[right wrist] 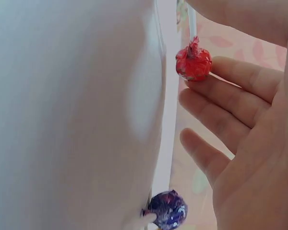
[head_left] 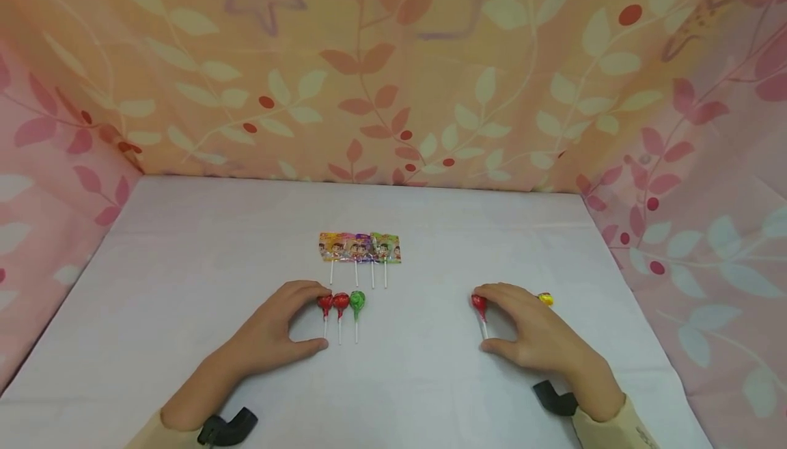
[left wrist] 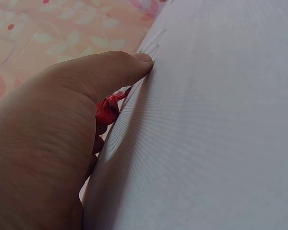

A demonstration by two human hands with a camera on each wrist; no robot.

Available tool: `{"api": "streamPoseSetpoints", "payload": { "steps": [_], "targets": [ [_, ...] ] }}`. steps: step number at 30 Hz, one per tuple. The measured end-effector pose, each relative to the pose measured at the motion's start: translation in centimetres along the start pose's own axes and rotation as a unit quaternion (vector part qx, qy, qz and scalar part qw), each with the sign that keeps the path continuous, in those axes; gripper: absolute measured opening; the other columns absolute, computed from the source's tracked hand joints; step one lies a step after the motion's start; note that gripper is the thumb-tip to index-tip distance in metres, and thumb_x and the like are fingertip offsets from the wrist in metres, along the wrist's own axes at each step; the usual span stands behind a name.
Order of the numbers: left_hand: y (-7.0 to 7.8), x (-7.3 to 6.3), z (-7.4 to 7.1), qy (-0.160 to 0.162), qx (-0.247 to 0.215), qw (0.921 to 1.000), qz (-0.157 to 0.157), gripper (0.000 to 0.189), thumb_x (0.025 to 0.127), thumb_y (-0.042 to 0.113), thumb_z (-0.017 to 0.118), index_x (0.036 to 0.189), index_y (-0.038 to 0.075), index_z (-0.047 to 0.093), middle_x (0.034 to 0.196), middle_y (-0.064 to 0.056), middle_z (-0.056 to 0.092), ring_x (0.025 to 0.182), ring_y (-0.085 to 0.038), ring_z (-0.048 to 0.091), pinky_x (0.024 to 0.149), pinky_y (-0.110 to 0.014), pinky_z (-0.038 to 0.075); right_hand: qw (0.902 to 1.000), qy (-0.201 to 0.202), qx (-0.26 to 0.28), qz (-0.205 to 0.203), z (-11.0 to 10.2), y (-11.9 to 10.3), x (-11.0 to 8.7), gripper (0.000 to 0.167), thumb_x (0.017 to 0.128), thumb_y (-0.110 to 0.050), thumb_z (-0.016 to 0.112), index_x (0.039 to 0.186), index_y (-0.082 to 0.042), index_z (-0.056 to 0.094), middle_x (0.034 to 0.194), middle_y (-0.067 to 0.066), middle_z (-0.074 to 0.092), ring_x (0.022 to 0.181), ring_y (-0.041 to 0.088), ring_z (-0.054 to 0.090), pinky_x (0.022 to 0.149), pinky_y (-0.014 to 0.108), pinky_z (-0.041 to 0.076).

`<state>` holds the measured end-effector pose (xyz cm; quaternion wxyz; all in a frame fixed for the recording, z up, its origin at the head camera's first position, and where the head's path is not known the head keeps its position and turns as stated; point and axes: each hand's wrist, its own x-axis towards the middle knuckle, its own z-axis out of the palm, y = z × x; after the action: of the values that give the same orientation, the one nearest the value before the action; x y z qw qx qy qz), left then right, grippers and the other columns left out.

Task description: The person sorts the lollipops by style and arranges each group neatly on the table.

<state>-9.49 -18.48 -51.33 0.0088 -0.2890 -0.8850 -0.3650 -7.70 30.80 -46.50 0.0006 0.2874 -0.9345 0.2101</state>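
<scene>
My left hand (head_left: 279,329) is on the white surface, its fingertips at the head of a red lollipop (head_left: 324,302) and its thumb by the stick's end. Beside that, a second red lollipop (head_left: 341,302) and a green lollipop (head_left: 357,301) lie in a row, sticks toward me. Further right, my right hand (head_left: 535,329) holds another red lollipop (head_left: 479,303) lengthwise between fingers and thumb; its wrapped head (right wrist: 194,64) touches the fingers in the right wrist view. A yellow lollipop (head_left: 545,298) is partly hidden behind this hand. Near the hand shows a purple lollipop (right wrist: 168,210).
Several flat-wrapped lollipops (head_left: 359,248) lie in an overlapping row beyond the left hand, sticks toward me. The white cloth (head_left: 418,381) covers the table. Patterned fabric (head_left: 393,73) hangs at the back and both sides. Each wrist wears a black strap (head_left: 229,428).
</scene>
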Motion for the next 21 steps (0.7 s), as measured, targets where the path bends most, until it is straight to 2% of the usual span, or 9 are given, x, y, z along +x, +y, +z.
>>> {"api": "streamPoseSetpoints", "payload": {
  "steps": [11, 18, 21],
  "targets": [
    [-0.1, 0.1, 0.0, 0.002, 0.0, 1.0, 0.008, 0.081, 0.079, 0.036, 0.101, 0.15, 0.027, 0.062, 0.152, 0.009, 0.057, 0.143, -0.017, 0.052, 0.12, -0.038, 0.045, 0.9998, -0.008, 0.016, 0.0, 0.4, -0.8, 1.3, 0.082, 0.079, -0.034, 0.1, 0.151, -0.021, 0.063, 0.151, -0.011, 0.061, 0.143, 0.019, 0.057, 0.12, 0.049, 0.045],
    [-0.1, 0.0, -0.1, 0.002, -0.004, 0.9999, 0.013, 0.081, 0.079, 0.034, 0.101, 0.149, 0.023, 0.062, 0.152, 0.009, 0.057, 0.143, -0.018, 0.052, 0.122, -0.028, 0.04, 0.9992, -0.021, 0.031, -0.013, 0.6, -1.5, 2.6, 0.081, 0.081, -0.034, 0.099, 0.152, -0.018, 0.063, 0.153, -0.009, 0.061, 0.145, 0.019, 0.055, 0.121, 0.05, 0.044],
    [0.0, 0.0, -0.1, 0.001, -0.006, 0.9999, 0.011, 0.081, 0.079, 0.034, 0.101, 0.149, 0.023, 0.062, 0.152, 0.009, 0.057, 0.143, -0.018, 0.052, 0.122, -0.03, 0.04, 0.9988, -0.024, 0.036, -0.022, 0.8, -1.9, 3.3, 0.08, 0.082, -0.035, 0.098, 0.152, -0.017, 0.063, 0.153, -0.009, 0.061, 0.145, 0.018, 0.055, 0.122, 0.051, 0.044]
  ]
}}
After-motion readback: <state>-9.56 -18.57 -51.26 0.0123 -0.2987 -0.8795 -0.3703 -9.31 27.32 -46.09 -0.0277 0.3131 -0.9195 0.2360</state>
